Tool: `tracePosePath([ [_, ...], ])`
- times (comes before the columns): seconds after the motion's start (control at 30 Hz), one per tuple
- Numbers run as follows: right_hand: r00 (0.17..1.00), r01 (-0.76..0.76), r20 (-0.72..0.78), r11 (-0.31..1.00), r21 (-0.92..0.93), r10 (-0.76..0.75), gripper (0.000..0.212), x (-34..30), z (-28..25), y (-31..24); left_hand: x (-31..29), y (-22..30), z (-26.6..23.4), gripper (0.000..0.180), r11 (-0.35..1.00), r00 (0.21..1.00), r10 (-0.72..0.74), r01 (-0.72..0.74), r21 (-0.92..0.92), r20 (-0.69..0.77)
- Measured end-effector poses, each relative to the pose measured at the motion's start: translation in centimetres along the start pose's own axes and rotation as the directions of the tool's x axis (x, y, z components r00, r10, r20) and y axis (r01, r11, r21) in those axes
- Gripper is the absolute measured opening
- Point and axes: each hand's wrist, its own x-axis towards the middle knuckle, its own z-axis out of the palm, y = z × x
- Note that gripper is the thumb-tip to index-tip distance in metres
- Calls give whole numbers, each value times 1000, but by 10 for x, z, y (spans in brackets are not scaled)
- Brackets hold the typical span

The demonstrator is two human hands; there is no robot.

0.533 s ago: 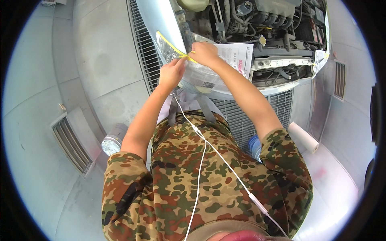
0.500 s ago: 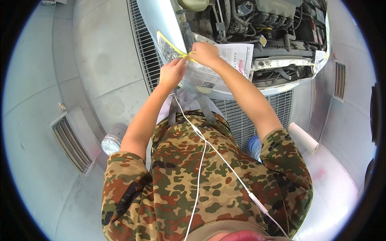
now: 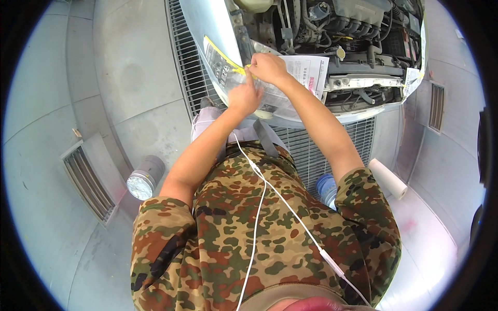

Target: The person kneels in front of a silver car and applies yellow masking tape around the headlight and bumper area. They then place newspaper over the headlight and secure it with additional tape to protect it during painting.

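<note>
Yellow masking tape runs along the edge of the pale car's fender, over newspaper that covers the front corner. My right hand is closed at the tape's inner end, fingertips pinching it; the pinched bit is mostly hidden. Just below and left, my left hand holds nothing. Its index finger is stretched out and presses on the tape beside my right fingertips, while the other fingers look loosely bent over the newspaper.
The uncovered engine bay lies beyond my right hand. Floor grating runs under the car's front. A bucket stands at left, a blue container by my right side, and a pale roll farther right.
My left hand has moved right and slightly down, from holding near the tape to pressing it with a straightened index finger. My right hand has barely shifted along the tape.
</note>
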Motion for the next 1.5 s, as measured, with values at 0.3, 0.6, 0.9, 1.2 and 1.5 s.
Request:
tracePosePath([
  [0.3, 988, -47, 154, 992, 113, 29, 30, 2, -12, -2, 19, 23, -6, 107, 794, 925, -128, 312, -522, 357],
  [0.6, 996, 2, 84, 995, -101, 7, 28, 17, -18, -2, 26, 24, -8, 114, 843, 909, -131, 312, -439, 395],
  [0.9, 971, -130, 185, 985, -110, 149, 43, 41, -30, -2, 18, 18, 9, 110, 980, 982, -132, 150, -132, 138],
  [1.2, 985, -73, 161, 997, 25, 68, 24, 36, -20, 9, 5, 25, -24, 101, 989, 990, -62, 44, 140, 127],
  [1.5, 971, 164, -127, 950, -264, -203, 18, 1, 3, 1, 16, 24, -16, 55, 962, 986, -10, -36, 271, 168],
])
